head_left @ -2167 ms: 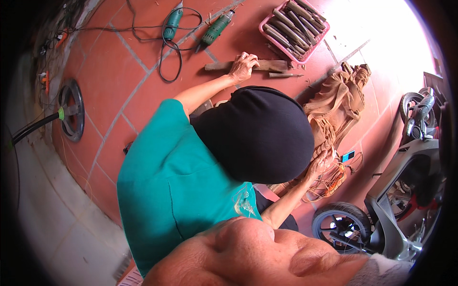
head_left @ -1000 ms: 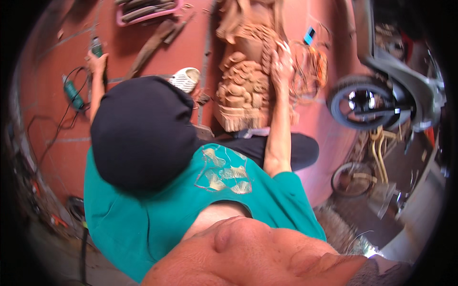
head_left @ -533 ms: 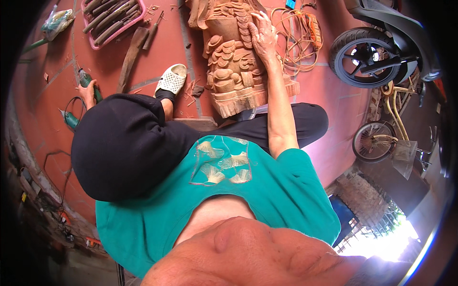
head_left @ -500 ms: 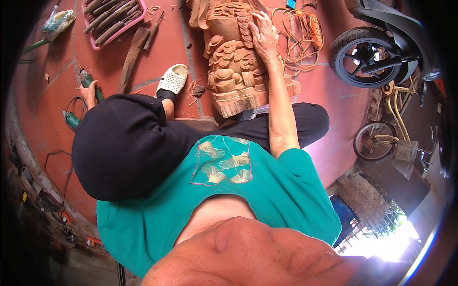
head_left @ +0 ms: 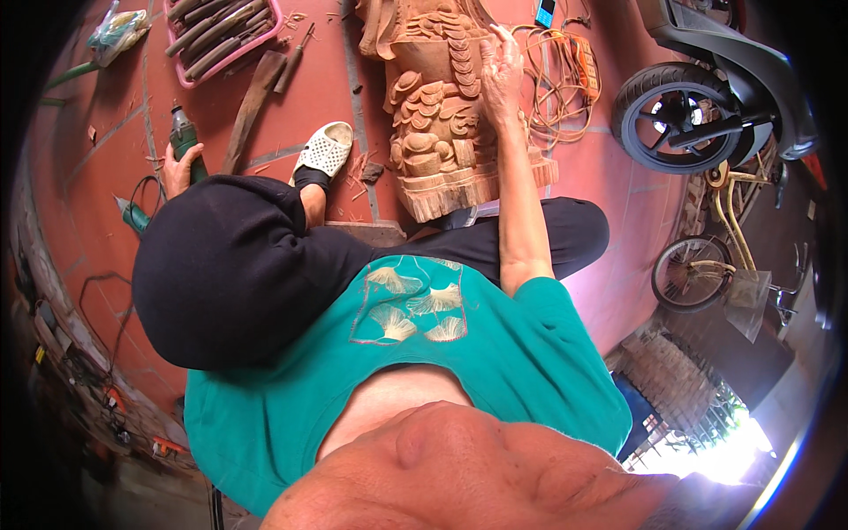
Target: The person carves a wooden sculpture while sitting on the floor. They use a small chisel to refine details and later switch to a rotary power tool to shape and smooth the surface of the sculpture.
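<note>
In my left hand (head_left: pixel 177 168) is a green rotary power tool (head_left: pixel 184 135); my fingers wrap round its body beside my raised knee, and its narrow end points forward. A brown wood carving (head_left: pixel 439 115) lies in front of me, with coin-like discs and rounded shapes in relief. My right hand (head_left: pixel 502 78) rests along the carving's right side, its fingers stretched out and nothing in its grasp. The far end of the carving runs out of view at the top.
A pink tray (head_left: pixel 276 40) of chisel-like tools stands far left, near a wooden mallet (head_left: pixel 252 106) and a single chisel (head_left: pixel 294 57). An orange cord (head_left: pixel 561 110) lies coiled right of the carving. A motorbike wheel (head_left: pixel 678 115) and a bicycle (head_left: pixel 698 269) stand at right.
My left hand has brought the rotary tool forward and a little to the right. My right hand has shifted slightly toward the carving's right edge. The whole view has moved a little.
</note>
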Available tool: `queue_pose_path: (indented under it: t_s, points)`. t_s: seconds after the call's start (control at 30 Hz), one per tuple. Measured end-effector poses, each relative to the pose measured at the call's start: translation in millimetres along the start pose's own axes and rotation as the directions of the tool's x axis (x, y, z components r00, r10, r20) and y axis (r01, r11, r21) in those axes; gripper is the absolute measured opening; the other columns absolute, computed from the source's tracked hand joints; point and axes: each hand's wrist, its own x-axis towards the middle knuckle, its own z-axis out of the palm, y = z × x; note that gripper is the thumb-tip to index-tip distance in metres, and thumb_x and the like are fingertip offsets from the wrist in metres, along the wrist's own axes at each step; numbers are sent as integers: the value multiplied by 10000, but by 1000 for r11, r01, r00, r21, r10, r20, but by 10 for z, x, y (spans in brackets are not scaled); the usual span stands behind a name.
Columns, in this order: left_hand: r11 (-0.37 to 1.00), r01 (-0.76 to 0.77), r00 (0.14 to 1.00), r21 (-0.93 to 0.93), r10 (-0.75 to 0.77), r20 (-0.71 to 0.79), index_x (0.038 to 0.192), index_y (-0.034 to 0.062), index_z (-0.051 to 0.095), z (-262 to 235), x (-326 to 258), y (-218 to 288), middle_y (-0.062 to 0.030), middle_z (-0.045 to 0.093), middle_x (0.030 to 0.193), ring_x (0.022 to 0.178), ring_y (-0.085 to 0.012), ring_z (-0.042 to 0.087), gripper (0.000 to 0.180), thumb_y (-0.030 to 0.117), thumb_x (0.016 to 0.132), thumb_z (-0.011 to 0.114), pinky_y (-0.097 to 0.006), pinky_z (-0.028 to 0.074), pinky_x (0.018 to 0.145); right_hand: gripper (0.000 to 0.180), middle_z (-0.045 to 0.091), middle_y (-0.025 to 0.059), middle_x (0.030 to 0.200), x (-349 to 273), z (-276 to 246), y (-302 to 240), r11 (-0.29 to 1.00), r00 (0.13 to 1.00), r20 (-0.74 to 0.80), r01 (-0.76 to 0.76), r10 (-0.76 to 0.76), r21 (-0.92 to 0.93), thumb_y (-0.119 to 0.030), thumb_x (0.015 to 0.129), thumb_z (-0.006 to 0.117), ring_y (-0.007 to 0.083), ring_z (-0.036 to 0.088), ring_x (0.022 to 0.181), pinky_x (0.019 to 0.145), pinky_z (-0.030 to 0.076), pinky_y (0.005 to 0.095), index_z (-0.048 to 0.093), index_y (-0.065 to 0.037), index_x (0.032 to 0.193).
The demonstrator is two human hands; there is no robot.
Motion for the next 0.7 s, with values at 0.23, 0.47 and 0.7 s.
queue_pose_path:
  t_s: [0.23,0.47,0.7]
  points:
    - [981,41,978,-188,-1,208,1321,42,529,534,-506,822,-42,660,986,851,-127,616,622,151,770,794,-279,505,744,304,705,66,934,-623,492,-1240,572,790,556,-589,259,570,-365,993,594,132,654,841,696,540,270,651,-81,1085]
    - [955,-124,807,-270,256,532,1393,28,481,1023,-804,1650,-61,634,1098,928,-138,608,723,48,725,755,-283,514,810,735,467,72,1442,-1575,1065,-1665,-93,340,936,-933,88,348,-445,934,674,203,502,1258,917,512,414,326,-110,1487]
    - [814,-580,632,33,424,649,1399,37,473,1157,-798,2149,-199,611,1248,1136,-376,591,787,133,679,774,-433,474,973,619,541,38,1294,-1490,1105,-1766,-503,441,897,-767,40,399,-343,913,728,245,561,1190,970,491,516,408,-196,1422]
